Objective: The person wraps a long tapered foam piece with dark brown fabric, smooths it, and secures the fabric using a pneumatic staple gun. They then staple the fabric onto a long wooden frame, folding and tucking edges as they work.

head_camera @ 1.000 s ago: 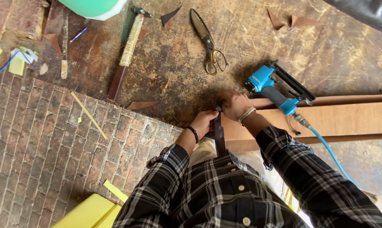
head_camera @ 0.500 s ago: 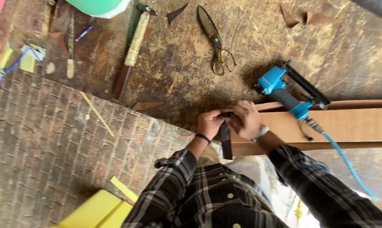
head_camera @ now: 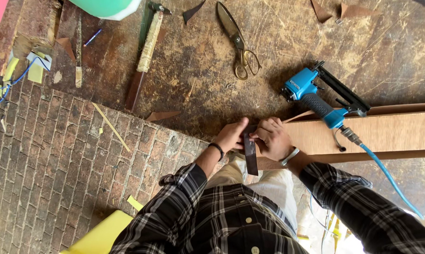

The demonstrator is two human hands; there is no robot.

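You are working in a rough woodworking or upholstery workshop, on a scarred, dusty work surface (head_camera: 287,42) that meets a brick floor (head_camera: 48,164) at lower left. Hand tools lie along the top of the frame: a hammer (head_camera: 144,54) and large metal shears (head_camera: 236,37). At right, a blue pneumatic stapler (head_camera: 323,96) with its air hose (head_camera: 386,174) rests on a long wooden board (head_camera: 391,134), with offcut scraps (head_camera: 161,115) scattered about.

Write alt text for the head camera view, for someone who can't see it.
A person in a plaid shirt holds a dark narrow strip between left hand and right hand at the end of a long brown wooden board. A blue pneumatic nail gun rests on the board; metal shears and a wooden-handled hammer lie on the worn workbench.
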